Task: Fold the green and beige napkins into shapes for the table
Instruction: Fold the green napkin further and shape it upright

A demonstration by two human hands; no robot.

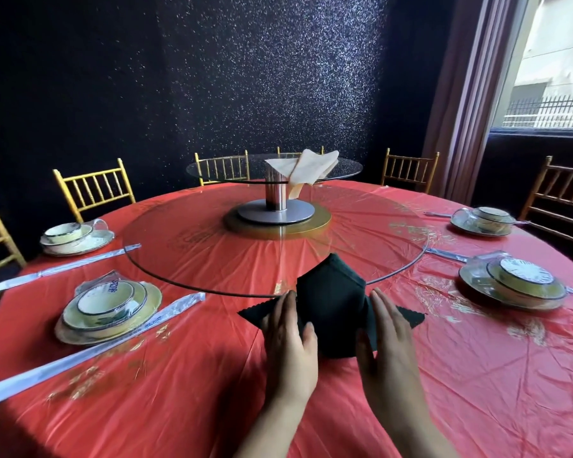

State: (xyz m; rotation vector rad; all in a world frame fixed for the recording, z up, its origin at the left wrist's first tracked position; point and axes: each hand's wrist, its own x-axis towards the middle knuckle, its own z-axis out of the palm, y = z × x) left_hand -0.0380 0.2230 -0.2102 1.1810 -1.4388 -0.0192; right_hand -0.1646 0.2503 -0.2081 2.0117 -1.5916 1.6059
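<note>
There are two hands, a left hand and a right hand, one dark green napkin, one beige napkin, four wrapped sets of dishes, six gold chairs, two round glass tops and one red desk.

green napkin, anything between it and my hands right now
Nothing visible does. The left hand and right hand are at either side of the green napkin, fingers straight, on the red tablecloth. The glass turntable lies beyond the napkin, not between it and the hands.
</note>
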